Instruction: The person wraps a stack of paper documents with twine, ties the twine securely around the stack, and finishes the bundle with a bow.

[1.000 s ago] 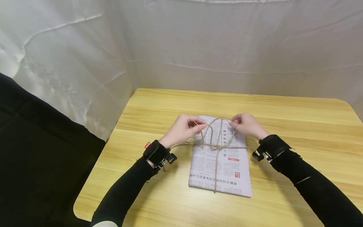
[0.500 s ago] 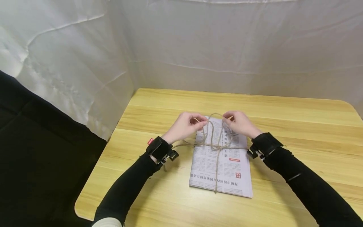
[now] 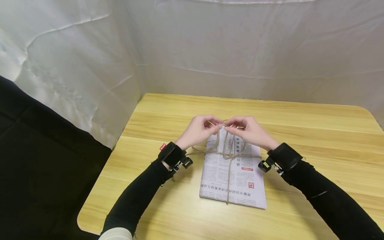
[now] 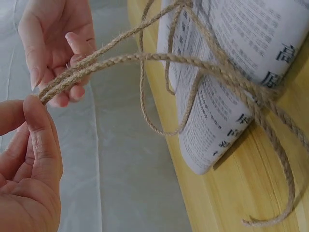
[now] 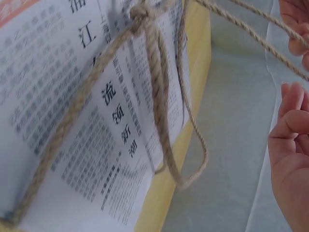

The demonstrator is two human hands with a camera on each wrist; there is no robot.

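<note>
From the head camera, a folded stack of printed newspaper (image 3: 233, 173) lies flat on the pale wooden bench (image 3: 315, 140), tied crosswise with a rough brown jute twine (image 3: 228, 173) knotted near the stack's middle. Both hands meet above the far edge of the newspaper. The left hand (image 3: 200, 130) pinches strands of the twine between thumb and fingers, and the right hand (image 3: 249, 130) pinches them from the other side, fingertips nearly touching. Black sleeves and black wrist straps cover both forearms.

In the left wrist view, the twine (image 4: 159, 60) runs taut from the knot on the newspaper (image 4: 231, 82) up to the two hands. The left hand's (image 4: 29, 169) grip is curled, thumb at the strand ends; the right hand (image 4: 55, 48) pinches the same bunch.

The right wrist view shows the knot, a loose loop (image 5: 193, 145) hanging past the newspaper's (image 5: 72, 121) far edge, and the right hand's (image 5: 289, 145) fingers, seemingly curled, though mostly out of frame.
</note>
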